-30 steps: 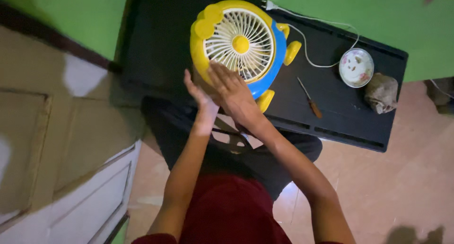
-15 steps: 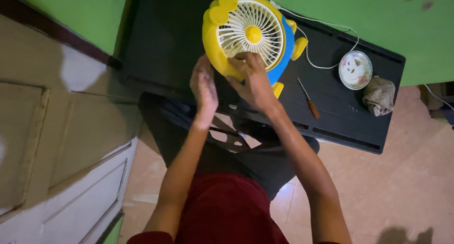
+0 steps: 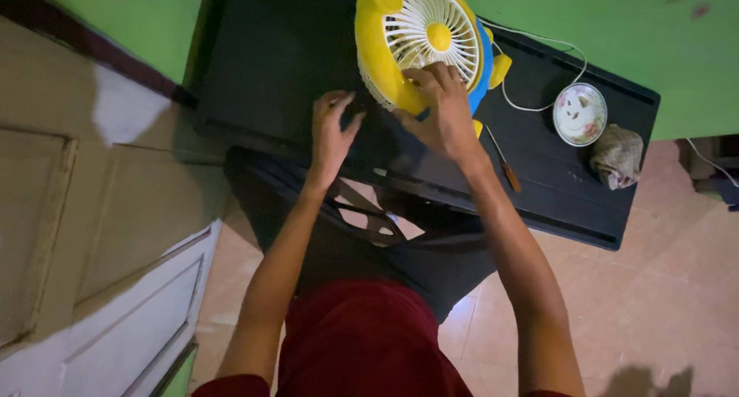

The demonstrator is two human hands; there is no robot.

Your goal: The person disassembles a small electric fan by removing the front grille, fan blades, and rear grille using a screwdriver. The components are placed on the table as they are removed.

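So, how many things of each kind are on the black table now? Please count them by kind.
Fan: 1, right hand on its grille
Screwdriver: 1
Bowl: 1
Cloth: 1
Cord: 1
Total: 5 on the table

Green wall (image 3: 616,27) behind black table (image 3: 269,66). Tiled floor (image 3: 662,289), beige, faint shadows at lower right. Pale panelled door (image 3: 92,235) at left, paint patchy. Dim light throughout, mildly brighter on wall.

Bare forearms, dark red garment (image 3: 369,339)
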